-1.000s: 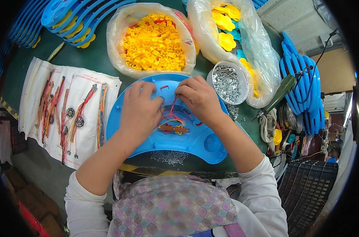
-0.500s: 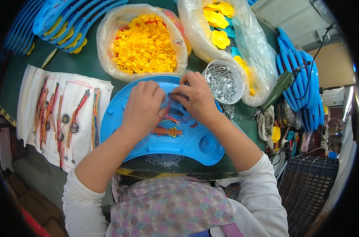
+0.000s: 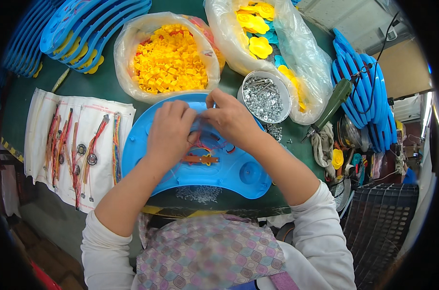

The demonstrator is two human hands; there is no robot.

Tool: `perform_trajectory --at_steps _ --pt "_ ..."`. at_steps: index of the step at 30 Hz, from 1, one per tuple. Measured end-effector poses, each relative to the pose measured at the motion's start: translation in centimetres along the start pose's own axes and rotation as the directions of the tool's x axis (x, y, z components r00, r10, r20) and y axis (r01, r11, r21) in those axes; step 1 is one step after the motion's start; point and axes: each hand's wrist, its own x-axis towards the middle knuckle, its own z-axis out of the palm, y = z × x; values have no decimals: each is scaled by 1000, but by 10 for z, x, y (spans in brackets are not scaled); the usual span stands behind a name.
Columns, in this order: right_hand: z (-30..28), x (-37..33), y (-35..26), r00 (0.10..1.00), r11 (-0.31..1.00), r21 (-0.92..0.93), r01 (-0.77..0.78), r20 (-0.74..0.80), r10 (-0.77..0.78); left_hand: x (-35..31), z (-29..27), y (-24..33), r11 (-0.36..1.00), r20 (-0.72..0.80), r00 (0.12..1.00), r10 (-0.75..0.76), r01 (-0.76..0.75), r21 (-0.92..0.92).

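Observation:
In front of me lies a blue curved plastic shell [image 3: 195, 180], open side up. Both my hands are over its far middle part, close together. My left hand [image 3: 168, 130] has its fingers bent and pressed together at thin red wires [image 3: 205, 137]. My right hand [image 3: 231, 118] pinches the same wires from the other side; its fingertips are slightly blurred. Just nearer than the hands, a narrow brown circuit board [image 3: 194, 159] rests across the shell, with a small yellow plastic part [image 3: 210, 160] by it. A round recess [image 3: 249, 172] shows at the shell's right end.
Bags of small yellow parts [image 3: 168, 63] and yellow flower shapes [image 3: 260, 47] stand behind. A white tub of screws [image 3: 265, 96] is at right, near a green electric screwdriver [image 3: 333, 104]. Wired speakers [image 3: 92, 159] lie on a white sheet [image 3: 38, 140]. Blue shells [image 3: 91, 29] are stacked far left.
My view has shifted slightly. My right hand's fingers have moved closer to my left hand, and the wires between them are less spread out. The shell stays in place.

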Motion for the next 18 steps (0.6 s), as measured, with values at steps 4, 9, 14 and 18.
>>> perform_trajectory --at_steps 4,9,14,18 --pt "-16 -19 -17 984 984 -10 -175 -8 175 0 1 2 996 5 998 66 -67 57" --pt "-16 -37 -26 969 968 -81 -239 -77 233 3 3 3 994 39 997 71 -74 86" --pt "-21 -43 -15 990 966 -218 -140 -20 139 -6 -5 5 997 93 995 47 -53 57" --pt "-16 -37 -14 995 970 -232 -74 43 86 -21 -37 3 986 111 990 -87 102 -132"
